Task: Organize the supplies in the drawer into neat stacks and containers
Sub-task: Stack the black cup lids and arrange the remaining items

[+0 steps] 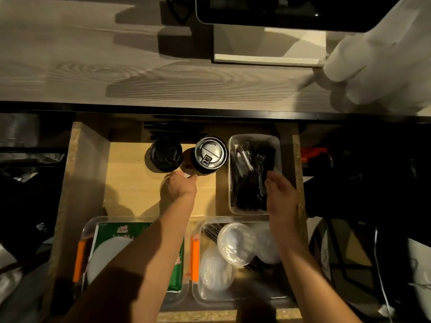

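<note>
The open wooden drawer [130, 183] holds two stacks of black cup lids, one at the back left [166, 155] and a taller one [210, 154] beside it. My left hand [179, 187] is curled just in front of them and pinches a small white item at its fingertips. My right hand [279, 194] hangs with relaxed fingers over the near end of a clear tub [233, 178] of black plastic cutlery. Two clear bins sit at the front: one [93, 223] with green packets and white lids, one [203, 292] with clear lids [235, 243].
A grey wood-grain counter [140, 73] runs above the drawer, with a dark screen on a white stand [268, 59] and a stack of white cups [363, 57] at the right. Dark clutter and cables fill both sides of the drawer.
</note>
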Demonstrator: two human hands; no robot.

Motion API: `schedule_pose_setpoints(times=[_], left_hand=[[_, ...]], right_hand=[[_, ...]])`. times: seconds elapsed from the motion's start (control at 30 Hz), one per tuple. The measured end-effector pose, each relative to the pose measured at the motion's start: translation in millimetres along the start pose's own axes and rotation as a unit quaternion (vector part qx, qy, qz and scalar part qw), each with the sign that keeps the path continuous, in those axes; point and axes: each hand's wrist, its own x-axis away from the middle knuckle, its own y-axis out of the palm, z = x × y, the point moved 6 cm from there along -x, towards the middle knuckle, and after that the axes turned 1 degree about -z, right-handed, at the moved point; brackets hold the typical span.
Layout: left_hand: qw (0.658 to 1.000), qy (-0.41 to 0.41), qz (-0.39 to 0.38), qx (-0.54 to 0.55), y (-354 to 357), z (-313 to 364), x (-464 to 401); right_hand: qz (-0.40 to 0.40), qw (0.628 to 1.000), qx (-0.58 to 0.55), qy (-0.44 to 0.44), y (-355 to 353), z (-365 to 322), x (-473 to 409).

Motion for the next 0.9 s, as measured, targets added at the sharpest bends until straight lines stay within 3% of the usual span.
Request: schedule_pose_setpoints(times=[0.2, 0.4, 0.6, 0.8, 0.9], left_hand=[[0.999, 0.01, 0.027, -0.035, -5.8, -6.9, -5.6], [0.999, -0.001, 0.008, -0.046, -7.1, -1.1, -3.3], [0.988, -0.014, -0.088, 0.122, -8.7, 2.6, 9.3], [0.958, 0.074, -0.169, 0.221, -35.6, 28.3, 52.0], [0.94, 0.126, -0.204, 0.245, -48.7, 39.7, 73.1]], right_hand=[[-0.035, 0.998, -0.056, 0.015, 24.6, 17.7, 10.1], [-0.057, 0.997, -0.046, 0.013, 29.9, 24.7, 10.3], [-0.069, 0.997, -0.045, -0.004, 35.9, 13.1, 19.4], [-0.197, 0.98, 0.033, 0.004, 78.0, -4.3, 46.5], [-0.22, 0.975, 0.018, 0.001, 90.3, -15.5, 61.3]])
